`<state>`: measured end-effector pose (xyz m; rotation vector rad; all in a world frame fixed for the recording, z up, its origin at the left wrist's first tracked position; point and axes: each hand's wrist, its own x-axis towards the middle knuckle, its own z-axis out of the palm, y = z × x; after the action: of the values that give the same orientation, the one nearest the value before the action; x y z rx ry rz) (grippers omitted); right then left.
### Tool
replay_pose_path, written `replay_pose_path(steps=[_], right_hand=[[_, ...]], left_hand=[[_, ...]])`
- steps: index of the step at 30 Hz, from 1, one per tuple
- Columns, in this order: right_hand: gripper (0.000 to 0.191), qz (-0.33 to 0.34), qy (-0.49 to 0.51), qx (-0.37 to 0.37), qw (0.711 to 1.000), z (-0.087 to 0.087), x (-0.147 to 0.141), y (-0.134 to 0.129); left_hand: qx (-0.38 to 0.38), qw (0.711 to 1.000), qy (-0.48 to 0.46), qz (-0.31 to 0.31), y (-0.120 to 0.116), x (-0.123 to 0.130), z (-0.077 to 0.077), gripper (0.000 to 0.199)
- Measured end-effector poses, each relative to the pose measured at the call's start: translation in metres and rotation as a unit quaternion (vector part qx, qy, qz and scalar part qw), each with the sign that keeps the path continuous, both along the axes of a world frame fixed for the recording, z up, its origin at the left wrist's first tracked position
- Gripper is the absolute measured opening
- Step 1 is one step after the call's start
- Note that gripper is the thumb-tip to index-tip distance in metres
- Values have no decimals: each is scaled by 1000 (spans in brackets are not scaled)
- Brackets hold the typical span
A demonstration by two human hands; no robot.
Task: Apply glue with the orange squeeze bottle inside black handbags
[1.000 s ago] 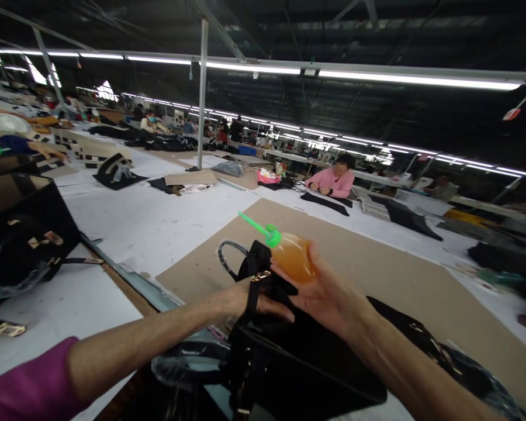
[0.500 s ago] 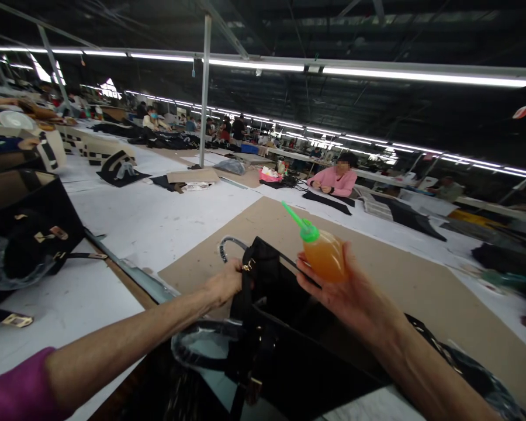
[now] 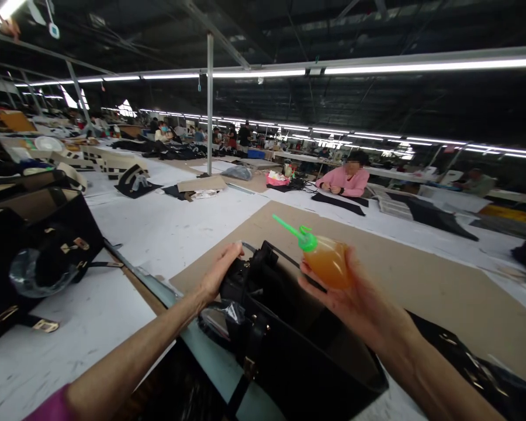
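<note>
A black handbag (image 3: 307, 345) with gold fittings stands open in front of me, tilted on the table edge. My left hand (image 3: 225, 266) is closed on the far left side of the bag, by its plastic-wrapped handle. Above the bag's opening, my right hand (image 3: 342, 292) holds a squeeze bottle (image 3: 326, 261) of orange-brown liquid. Its green nozzle (image 3: 289, 225) points up and to the left. The right fingers are wrapped under and around the bottle.
More black bags (image 3: 65, 234) stand at the left; another black piece (image 3: 464, 356) lies at the right. Brown board (image 3: 421, 275) covers part of the white table (image 3: 193, 216). Across it, a person in pink (image 3: 353, 178) leans over black strips. A metal post (image 3: 210, 105) rises behind.
My left hand has moved up and slightly left along the bag's side. The bag has turned, showing more of its opening and rim. The bottle has tipped further left.
</note>
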<state>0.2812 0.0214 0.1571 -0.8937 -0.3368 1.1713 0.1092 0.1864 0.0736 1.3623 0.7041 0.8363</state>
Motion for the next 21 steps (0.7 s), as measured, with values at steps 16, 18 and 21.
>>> replay_pose_path(steps=[16,18,21], right_hand=[[47,202,-66,-43,976,0,-18,32],[47,232,-74,-38,969,-2,-27,43],[46,241,-64,-23,968,-7,-41,55]], left_hand=[[107,964,170,-173,-13,10,11,56],[127,964,128,-194,-14,9,8,58],[142,960,108,-215,-18,8,5,62]])
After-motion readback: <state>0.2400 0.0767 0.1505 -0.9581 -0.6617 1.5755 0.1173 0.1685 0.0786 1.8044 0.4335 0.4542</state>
